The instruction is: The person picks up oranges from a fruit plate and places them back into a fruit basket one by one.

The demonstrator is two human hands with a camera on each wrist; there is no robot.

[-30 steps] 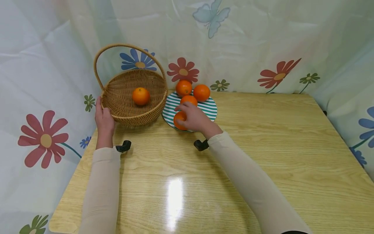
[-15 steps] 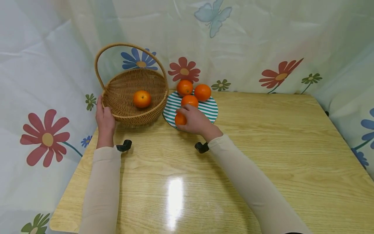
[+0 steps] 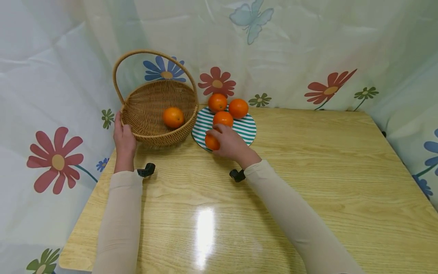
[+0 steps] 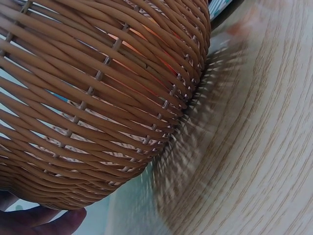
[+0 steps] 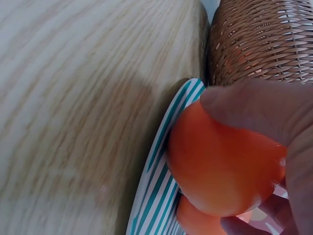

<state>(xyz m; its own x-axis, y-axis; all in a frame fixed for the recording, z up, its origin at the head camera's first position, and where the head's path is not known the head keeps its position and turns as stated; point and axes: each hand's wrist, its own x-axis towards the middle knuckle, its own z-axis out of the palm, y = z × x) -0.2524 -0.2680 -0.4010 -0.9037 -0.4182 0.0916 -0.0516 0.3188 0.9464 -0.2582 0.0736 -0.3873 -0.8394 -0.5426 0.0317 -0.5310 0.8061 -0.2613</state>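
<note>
A wicker basket with a tall arched handle stands at the back left, one orange inside it. My left hand holds the basket's left rim; in the left wrist view its fingertips show at the edge of the weave. To the right of the basket lies a plate with green and white stripes. At the plate's front my right hand grips an orange, thumb on one side and fingers on the other. Behind it on the plate are three more oranges.
The wooden table extends to the right and toward me. A flowered curtain hangs right behind the basket and plate and along both sides. Small black wrist cameras stick out beside each wrist.
My right hand has closed round the front orange on the plate. The orange in the basket has rolled to the right. My left hand stays on the basket rim.
</note>
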